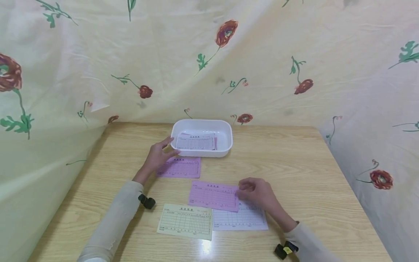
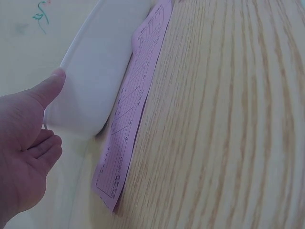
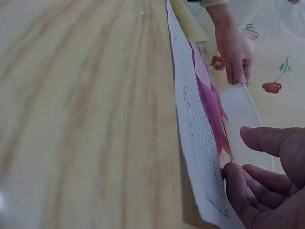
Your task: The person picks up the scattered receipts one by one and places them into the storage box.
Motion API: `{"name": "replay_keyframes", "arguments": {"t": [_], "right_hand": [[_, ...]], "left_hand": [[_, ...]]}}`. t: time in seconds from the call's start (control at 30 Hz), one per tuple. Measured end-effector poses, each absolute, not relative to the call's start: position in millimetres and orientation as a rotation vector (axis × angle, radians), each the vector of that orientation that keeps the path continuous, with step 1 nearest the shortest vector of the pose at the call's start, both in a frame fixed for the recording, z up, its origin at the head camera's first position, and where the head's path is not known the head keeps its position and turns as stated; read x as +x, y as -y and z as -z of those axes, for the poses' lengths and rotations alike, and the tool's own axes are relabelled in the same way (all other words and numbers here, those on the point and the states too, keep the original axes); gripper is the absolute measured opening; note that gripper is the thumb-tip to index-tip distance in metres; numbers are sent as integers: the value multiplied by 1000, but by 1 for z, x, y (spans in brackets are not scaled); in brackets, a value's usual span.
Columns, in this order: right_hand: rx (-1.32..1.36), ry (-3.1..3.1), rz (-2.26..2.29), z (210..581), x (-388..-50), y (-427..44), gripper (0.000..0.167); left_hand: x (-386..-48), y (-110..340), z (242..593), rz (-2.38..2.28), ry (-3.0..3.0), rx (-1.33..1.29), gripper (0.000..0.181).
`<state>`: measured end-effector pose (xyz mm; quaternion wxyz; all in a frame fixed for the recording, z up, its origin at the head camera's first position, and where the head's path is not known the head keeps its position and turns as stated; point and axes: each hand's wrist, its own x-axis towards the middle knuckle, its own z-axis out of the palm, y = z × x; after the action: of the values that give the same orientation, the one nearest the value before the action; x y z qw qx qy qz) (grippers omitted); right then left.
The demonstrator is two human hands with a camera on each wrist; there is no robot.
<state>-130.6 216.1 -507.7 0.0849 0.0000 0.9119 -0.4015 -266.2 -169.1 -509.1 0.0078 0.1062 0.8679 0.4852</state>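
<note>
Head view shows slips [image 1: 196,142] inside the white tub [image 1: 203,154]; left wrist gets just its outer wall. Left hand [image 1: 158,155] pinches the tub's left end. Right hand [image 1: 258,194] holds nothing, thumb off the fingers per right wrist; middle pink slip [image 1: 212,197] on bench [image 1: 294,160] beside fingertips, contact unclear.

Cloth [image 1: 268,43]: hanging behind my counter [image 1: 288,156], it's showing me red flowers [image 1: 226,33] and green leaves [image 1: 202,62].
Wood grain [image 1: 268,145]: running sideways before me.
Glare [image 1: 206,247]: shining near me.
</note>
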Motion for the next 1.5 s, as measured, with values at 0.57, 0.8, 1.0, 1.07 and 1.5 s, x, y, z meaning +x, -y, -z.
{"name": "replay_keyframes", "arguments": {"t": [0.57, 0.8, 1.0, 1.07, 1.5], "right_hand": [[16, -2710, 1172, 509, -133, -208, 44], [-19, -2756, 1121, 512, -135, -204, 38], [-32, -2749, 1110, 512, -134, -203, 28], [-44, -2746, 1106, 513, -134, -203, 24], [-84, -2748, 1202, 507, -134, -210, 7]], "left_hand": [[-266, 169, 511, -1528, -2717, 343, 80], [-265, 169, 510, -1543, -2711, 354, 80], [-264, 169, 509, -1541, -2710, 354, 81], [-264, 168, 508, -1545, -2707, 355, 81], [-265, 168, 508, -1534, -2703, 344, 82]]}}
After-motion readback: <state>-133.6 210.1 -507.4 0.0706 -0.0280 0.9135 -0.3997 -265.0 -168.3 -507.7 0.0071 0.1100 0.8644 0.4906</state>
